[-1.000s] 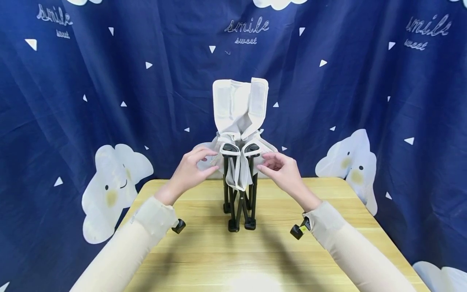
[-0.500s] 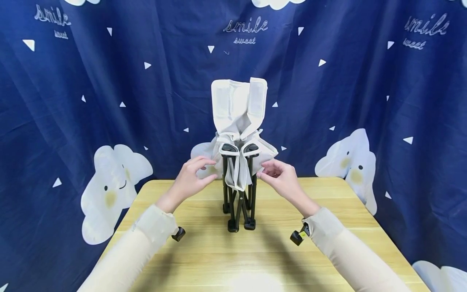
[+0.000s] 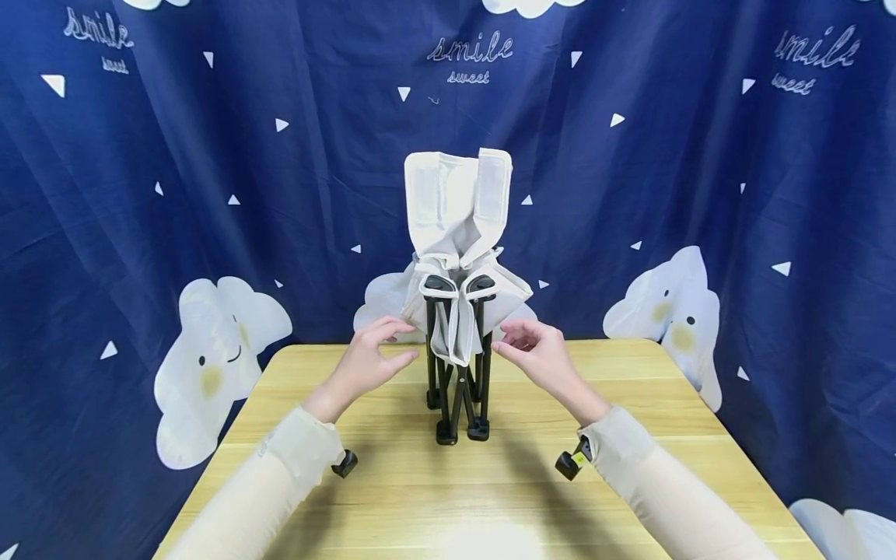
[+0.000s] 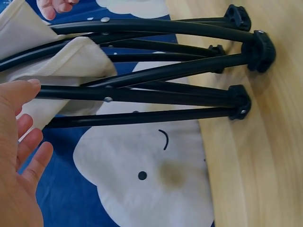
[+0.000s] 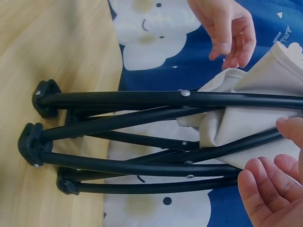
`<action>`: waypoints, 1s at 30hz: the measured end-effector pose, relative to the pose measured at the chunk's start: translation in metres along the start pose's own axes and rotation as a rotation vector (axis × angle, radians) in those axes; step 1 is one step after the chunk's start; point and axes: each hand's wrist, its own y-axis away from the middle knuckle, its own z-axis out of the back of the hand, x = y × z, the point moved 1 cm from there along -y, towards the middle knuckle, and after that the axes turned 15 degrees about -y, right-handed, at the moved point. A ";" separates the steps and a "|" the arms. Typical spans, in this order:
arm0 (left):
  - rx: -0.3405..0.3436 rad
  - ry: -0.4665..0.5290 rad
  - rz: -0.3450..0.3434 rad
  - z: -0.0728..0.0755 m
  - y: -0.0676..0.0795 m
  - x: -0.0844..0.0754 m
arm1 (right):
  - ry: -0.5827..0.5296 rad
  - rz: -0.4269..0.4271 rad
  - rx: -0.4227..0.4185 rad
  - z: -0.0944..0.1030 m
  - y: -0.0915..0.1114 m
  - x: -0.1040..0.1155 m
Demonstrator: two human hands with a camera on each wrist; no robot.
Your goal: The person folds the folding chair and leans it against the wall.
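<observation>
the left arm [image 3: 259, 486] and right arm [image 3: 672, 490] reach forward, slanting in toward each other. the left hand [image 3: 364, 359] and right hand [image 3: 542, 356] face one another, apart, fingers [image 3: 385, 328] loosely bent, each thumb [image 3: 401, 361] standing apart from the fingertips [image 3: 406, 327].

Bright light on my table [image 3: 392, 498]; white glare [image 3: 490, 540] at near edge, soft shadows [image 3: 553, 498] beside my forearms [image 3: 273, 474]. Head view clear; wrist views softer, slightly dimmer.
</observation>
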 end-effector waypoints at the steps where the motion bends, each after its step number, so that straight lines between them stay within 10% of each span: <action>1: 0.006 -0.005 0.001 -0.002 0.002 0.000 | 0.001 -0.004 0.003 0.000 0.001 -0.001; 30: 0.078 -0.004 0.045 -0.045 0.049 0.007 | 0.002 -0.044 0.048 -0.015 0.028 -0.047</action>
